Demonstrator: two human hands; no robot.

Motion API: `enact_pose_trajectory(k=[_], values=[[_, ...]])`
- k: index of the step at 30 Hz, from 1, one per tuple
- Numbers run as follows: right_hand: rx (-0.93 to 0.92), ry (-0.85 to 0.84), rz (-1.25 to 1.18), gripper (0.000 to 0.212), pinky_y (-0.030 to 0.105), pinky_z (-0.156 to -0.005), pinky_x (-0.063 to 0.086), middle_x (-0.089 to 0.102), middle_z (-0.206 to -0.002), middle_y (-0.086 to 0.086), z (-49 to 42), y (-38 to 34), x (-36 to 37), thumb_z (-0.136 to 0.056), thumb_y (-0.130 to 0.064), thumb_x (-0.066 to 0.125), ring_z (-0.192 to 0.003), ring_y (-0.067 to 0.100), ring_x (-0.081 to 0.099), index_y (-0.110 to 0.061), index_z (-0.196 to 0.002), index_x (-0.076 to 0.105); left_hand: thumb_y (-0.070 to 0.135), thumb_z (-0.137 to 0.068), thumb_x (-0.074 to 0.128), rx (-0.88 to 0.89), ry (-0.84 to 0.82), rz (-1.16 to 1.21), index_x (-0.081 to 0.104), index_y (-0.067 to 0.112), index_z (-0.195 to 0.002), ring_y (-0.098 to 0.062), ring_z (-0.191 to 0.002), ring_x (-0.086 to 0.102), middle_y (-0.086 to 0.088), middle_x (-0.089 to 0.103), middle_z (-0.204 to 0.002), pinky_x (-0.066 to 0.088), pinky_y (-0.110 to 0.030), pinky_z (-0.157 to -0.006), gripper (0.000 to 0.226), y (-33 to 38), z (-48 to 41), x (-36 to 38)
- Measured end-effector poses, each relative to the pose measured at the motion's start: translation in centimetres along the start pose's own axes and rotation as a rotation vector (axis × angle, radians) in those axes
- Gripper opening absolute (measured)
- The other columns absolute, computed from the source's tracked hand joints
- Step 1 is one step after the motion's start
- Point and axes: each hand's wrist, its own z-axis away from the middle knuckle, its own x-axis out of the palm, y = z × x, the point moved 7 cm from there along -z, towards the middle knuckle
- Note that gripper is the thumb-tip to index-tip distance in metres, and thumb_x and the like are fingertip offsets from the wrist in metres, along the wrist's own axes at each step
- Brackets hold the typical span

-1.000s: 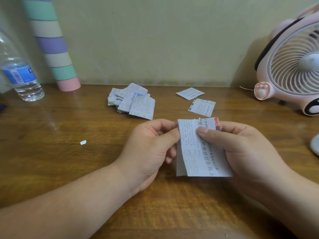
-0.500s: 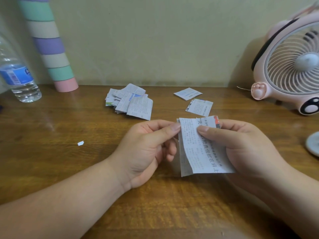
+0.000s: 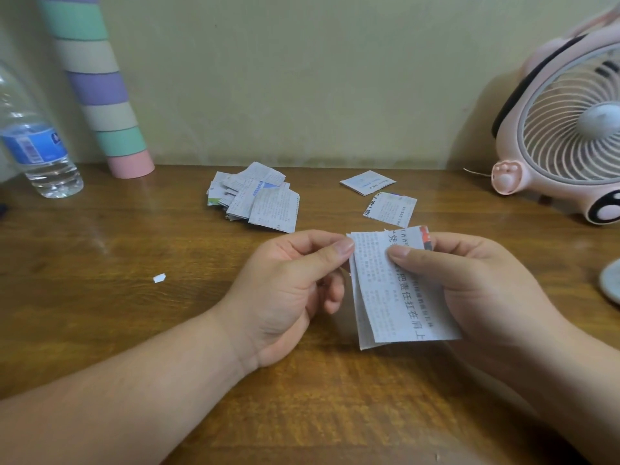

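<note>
A folded newspaper piece (image 3: 396,297) with printed characters hangs upright between both hands above the wooden table (image 3: 134,250). My left hand (image 3: 288,290) pinches its top left edge between thumb and forefinger. My right hand (image 3: 476,283) pinches its top right part, thumb on the front, fingers behind. A pile of torn newspaper pieces (image 3: 258,199) lies farther back. Two single pieces (image 3: 367,182) (image 3: 391,209) lie to its right.
A water bottle (image 3: 37,149) stands at the back left beside a striped pastel tube (image 3: 100,95) leaning on the wall. A pink desk fan (image 3: 567,129) sits at the back right. A tiny paper scrap (image 3: 159,278) lies left of my hands.
The two hands have shifted slightly apart at the paper's top edge, and a second layer shows more behind the front sheet. The view drifted a little.
</note>
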Motion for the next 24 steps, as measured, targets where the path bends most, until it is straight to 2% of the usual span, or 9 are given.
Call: enact_pose_trajectory(k=[3, 8, 16, 22, 24], values=[[0.007, -0.016, -0.010, 0.023, 0.040, -0.072, 0.059, 0.076, -0.095, 0.024, -0.09, 0.04, 0.11, -0.083, -0.011, 0.067, -0.084, 0.039, 0.075, 0.004, -0.097, 0.076, 0.015, -0.074, 0.071, -0.008, 0.005, 0.002, 0.074, 0.008, -0.081, -0.012, -0.049, 0.049, -0.009, 0.069, -0.075, 0.037, -0.021, -0.043, 0.011, -0.02, 0.01, -0.01], [0.007, -0.009, 0.006, 0.015, 0.034, -0.061, 0.062, 0.077, -0.091, 0.021, -0.01, -0.04, -0.01, -0.088, -0.007, 0.066, -0.077, 0.033, 0.076, 0.002, -0.093, 0.077, 0.015, -0.073, 0.071, -0.016, 0.007, 0.007, 0.074, 0.007, -0.081, -0.012, -0.049, 0.048, -0.008, 0.068, -0.072, 0.037, -0.021, -0.043, 0.012, 0.08, 0.06, 0.04], [-0.027, 0.014, 0.014, 0.018, 0.050, -0.084, 0.056, 0.076, -0.097, 0.025, -0.17, 0.13, -0.14, -0.089, -0.006, 0.065, -0.090, 0.043, 0.074, 0.004, -0.099, 0.075, 0.015, -0.073, 0.071, 0.011, -0.031, 0.004, 0.075, 0.008, -0.077, -0.012, -0.048, 0.053, -0.009, 0.068, -0.070, 0.044, -0.022, -0.043, 0.010, 0.14, 0.01, 0.24], [-0.021, 0.006, 0.034, 0.015, 0.046, -0.079, 0.057, 0.076, -0.094, 0.023, -0.08, 0.08, -0.10, -0.088, -0.006, 0.066, -0.086, 0.042, 0.075, 0.003, -0.094, 0.077, 0.013, -0.074, 0.069, 0.019, -0.028, -0.013, 0.073, 0.005, -0.080, -0.013, -0.048, 0.051, -0.007, 0.067, -0.067, 0.042, -0.021, -0.044, 0.010, 0.10, 0.01, 0.14], [-0.031, 0.013, 0.057, 0.015, 0.050, -0.083, 0.057, 0.077, -0.093, 0.023, -0.07, 0.08, -0.10, -0.086, -0.008, 0.068, -0.088, 0.043, 0.074, 0.001, -0.092, 0.077, 0.013, -0.074, 0.070, 0.039, -0.016, -0.030, 0.074, 0.008, -0.076, -0.013, -0.048, 0.051, -0.007, 0.065, -0.066, 0.041, -0.022, -0.044, 0.007, 0.13, -0.02, 0.02]])
